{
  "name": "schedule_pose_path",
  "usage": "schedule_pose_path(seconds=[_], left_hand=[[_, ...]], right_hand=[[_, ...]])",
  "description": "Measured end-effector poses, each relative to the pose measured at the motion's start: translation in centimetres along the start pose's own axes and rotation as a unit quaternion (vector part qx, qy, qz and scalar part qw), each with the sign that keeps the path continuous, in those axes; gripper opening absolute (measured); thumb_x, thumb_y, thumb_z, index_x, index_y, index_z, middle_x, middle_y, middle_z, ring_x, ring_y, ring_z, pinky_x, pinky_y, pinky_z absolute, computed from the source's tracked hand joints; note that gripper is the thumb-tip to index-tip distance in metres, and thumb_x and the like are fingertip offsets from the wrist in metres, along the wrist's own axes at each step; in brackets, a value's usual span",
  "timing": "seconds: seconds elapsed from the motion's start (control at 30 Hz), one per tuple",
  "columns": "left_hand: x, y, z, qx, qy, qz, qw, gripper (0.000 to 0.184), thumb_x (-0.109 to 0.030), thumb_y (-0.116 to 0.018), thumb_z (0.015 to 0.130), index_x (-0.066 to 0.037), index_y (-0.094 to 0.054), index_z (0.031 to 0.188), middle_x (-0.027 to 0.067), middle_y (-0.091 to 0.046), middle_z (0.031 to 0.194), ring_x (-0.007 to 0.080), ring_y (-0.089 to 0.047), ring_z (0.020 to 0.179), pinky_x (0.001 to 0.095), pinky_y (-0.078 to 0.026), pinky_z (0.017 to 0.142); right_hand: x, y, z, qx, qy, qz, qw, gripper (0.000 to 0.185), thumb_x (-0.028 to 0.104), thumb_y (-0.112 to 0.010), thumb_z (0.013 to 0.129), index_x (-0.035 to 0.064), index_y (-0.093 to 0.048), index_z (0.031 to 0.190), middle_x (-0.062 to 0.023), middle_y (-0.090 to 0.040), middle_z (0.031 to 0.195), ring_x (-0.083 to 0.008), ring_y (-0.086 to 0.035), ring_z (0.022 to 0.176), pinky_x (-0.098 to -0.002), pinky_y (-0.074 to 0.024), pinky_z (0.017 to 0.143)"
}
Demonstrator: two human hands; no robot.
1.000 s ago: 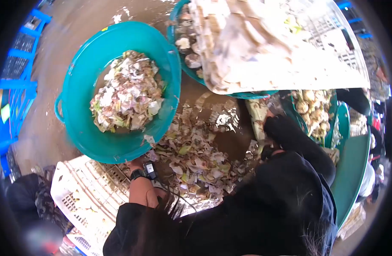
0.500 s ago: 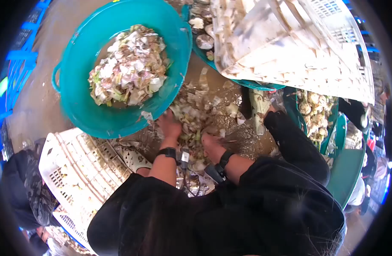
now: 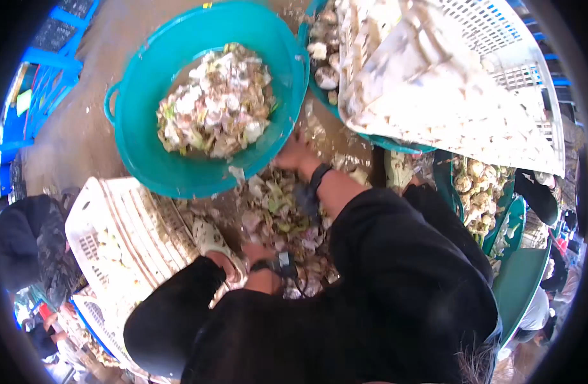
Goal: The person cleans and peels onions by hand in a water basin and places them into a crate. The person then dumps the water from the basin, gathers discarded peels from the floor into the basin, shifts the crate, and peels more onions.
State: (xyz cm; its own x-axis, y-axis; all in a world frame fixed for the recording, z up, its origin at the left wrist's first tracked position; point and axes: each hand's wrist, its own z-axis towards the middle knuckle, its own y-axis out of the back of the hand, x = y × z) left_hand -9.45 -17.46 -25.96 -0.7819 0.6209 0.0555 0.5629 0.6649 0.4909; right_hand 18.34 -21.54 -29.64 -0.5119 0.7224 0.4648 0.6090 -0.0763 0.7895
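My right hand [image 3: 295,153] is stretched forward at the lower right rim of the large teal tub [image 3: 130,137], over the upper end of the scraps on the wet floor; its fingers are blurred and partly hidden. My left hand [image 3: 258,252] is low at the near left side of the floor scraps [image 3: 278,205], close to my shoe [image 3: 211,238]. Its fingers are smeared, so a hold cannot be made out. Pale, pinkish and green peelings [image 3: 217,105] are heaped inside the teal tub.
White crates stand at the left [image 3: 140,237] and upper right [image 3: 460,96]. The upper right crate sits over another teal tub [image 3: 332,105]. Pale bulbs [image 3: 474,192] fill a green container at the right. Another person's dark-clothed legs [image 3: 31,237] are at the far left.
My hands were together over the scraps half a second ago; my right hand has moved forward to the tub rim and my left hand back towards me. The view has shifted slightly.
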Motion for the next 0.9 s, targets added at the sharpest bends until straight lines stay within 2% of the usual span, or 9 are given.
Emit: schedule_pose_path(seconds=[0.1, 0.17, 0.3, 0.4, 0.47, 0.53, 0.57, 0.73, 0.9], left_hand=[[-0.5, -2.8, 1.3, 0.015, 0.009, -0.143, 0.990, 0.058, -0.044, -0.058, 0.071, -0.007, -0.050, 0.116, 0.0106, -0.054, 0.112, 0.0289, -0.052, 0.101, 0.0432, -0.044, 0.082], [-0.5, -3.7, 2.2, 0.043, 0.031, -0.325, 0.944, 0.057, -0.045, -0.056, 0.073, -0.008, -0.050, 0.116, 0.0102, -0.054, 0.113, 0.0290, -0.052, 0.101, 0.0432, -0.043, 0.083], [-2.0, -5.1, 1.8, 0.145, 0.096, -0.778, 0.604, 0.055, -0.047, -0.050, 0.077, -0.010, -0.050, 0.117, 0.0093, -0.053, 0.115, 0.0292, -0.053, 0.101, 0.0431, -0.043, 0.085], [-2.9, -4.9, 0.4, 0.169, 0.106, -0.853, 0.482, 0.053, -0.049, -0.047, 0.079, -0.012, -0.051, 0.117, 0.0086, -0.053, 0.116, 0.0294, -0.053, 0.100, 0.0430, -0.042, 0.087], [-3.7, -4.7, 0.2, 0.176, 0.091, -0.865, 0.462, 0.053, -0.050, -0.044, 0.081, -0.013, -0.051, 0.118, 0.0082, -0.053, 0.117, 0.0296, -0.053, 0.100, 0.0429, -0.042, 0.088], [-0.3, -14.5, 12.0, 0.139, -0.107, -0.741, 0.648, 0.054, -0.049, -0.042, 0.082, -0.013, -0.046, 0.122, 0.0078, -0.049, 0.120, 0.0286, -0.049, 0.106, 0.0435, -0.038, 0.091], [0.5, -16.9, 15.1, 0.089, -0.191, -0.670, 0.712, 0.055, -0.049, -0.041, 0.082, -0.013, -0.044, 0.124, 0.0076, -0.048, 0.122, 0.0281, -0.047, 0.109, 0.0438, -0.036, 0.092], [-9.8, 3.5, -5.3, 0.288, -0.116, -0.848, 0.430, 0.054, -0.051, -0.029, 0.087, -0.012, -0.047, 0.120, 0.0070, -0.050, 0.120, 0.0279, -0.049, 0.108, 0.0451, -0.039, 0.092], [-13.7, 16.7, -16.5, 0.206, -0.265, -0.827, 0.452, 0.054, -0.051, -0.029, 0.087, -0.012, -0.046, 0.120, 0.0095, -0.050, 0.118, 0.0280, -0.049, 0.107, 0.0434, -0.039, 0.093]], right_hand=[[3.8, 2.0, -5.0, 0.123, -0.044, 0.050, 0.990, 0.078, 0.073, -0.037, 0.069, 0.0289, -0.031, 0.134, -0.0068, 0.002, 0.145, -0.0390, 0.000, 0.131, -0.0659, -0.0144, 0.095], [5.7, 3.0, -9.2, 0.149, -0.064, 0.007, 0.987, 0.085, 0.070, -0.046, 0.066, 0.0181, -0.036, 0.132, -0.0127, -0.007, 0.144, -0.0416, -0.008, 0.130, -0.0628, -0.0201, 0.095], [6.7, 2.0, -13.6, 0.187, -0.096, 0.019, 0.977, 0.083, 0.069, -0.047, 0.066, 0.0161, -0.039, 0.130, -0.0143, -0.015, 0.142, -0.0383, -0.021, 0.127, -0.0562, -0.0278, 0.095], [5.1, -1.1, -14.3, 0.213, -0.081, 0.022, 0.973, 0.084, 0.070, -0.044, 0.068, 0.0122, -0.041, 0.128, -0.0193, -0.035, 0.132, -0.0372, -0.038, 0.117, -0.0473, -0.0331, 0.094], [2.8, -3.5, -15.1, 0.227, -0.074, 0.086, 0.967, 0.080, 0.068, -0.041, 0.071, 0.0100, -0.043, 0.126, -0.0191, -0.043, 0.123, -0.0347, -0.044, 0.111, -0.0444, -0.0367, 0.091], [1.9, -3.8, -15.4, 0.274, -0.073, 0.231, 0.931, 0.076, 0.066, -0.038, 0.076, 0.0078, -0.045, 0.123, -0.0186, -0.051, 0.114, -0.0317, -0.050, 0.105, -0.0413, -0.0405, 0.088], [1.3, -3.2, -16.1, 0.289, -0.077, 0.340, 0.892, 0.075, 0.066, -0.038, 0.077, 0.0077, -0.045, 0.123, -0.0183, -0.052, 0.114, -0.0312, -0.051, 0.104, -0.0412, -0.0408, 0.088], [0.3, 1.9, -18.9, 0.356, -0.040, 0.739, 0.571, 0.070, 0.063, -0.037, 0.080, 0.0072, -0.046, 0.122, -0.0168, -0.053, 0.112, -0.0289, -0.052, 0.103, -0.0407, -0.0422, 0.086], [3.5, 11.5, -17.7, 0.411, 0.143, 0.832, 0.344, 0.066, 0.060, -0.036, 0.082, 0.0067, -0.047, 0.120, -0.0153, -0.054, 0.110, -0.0266, -0.053, 0.101, -0.0401, -0.0437, 0.085]])
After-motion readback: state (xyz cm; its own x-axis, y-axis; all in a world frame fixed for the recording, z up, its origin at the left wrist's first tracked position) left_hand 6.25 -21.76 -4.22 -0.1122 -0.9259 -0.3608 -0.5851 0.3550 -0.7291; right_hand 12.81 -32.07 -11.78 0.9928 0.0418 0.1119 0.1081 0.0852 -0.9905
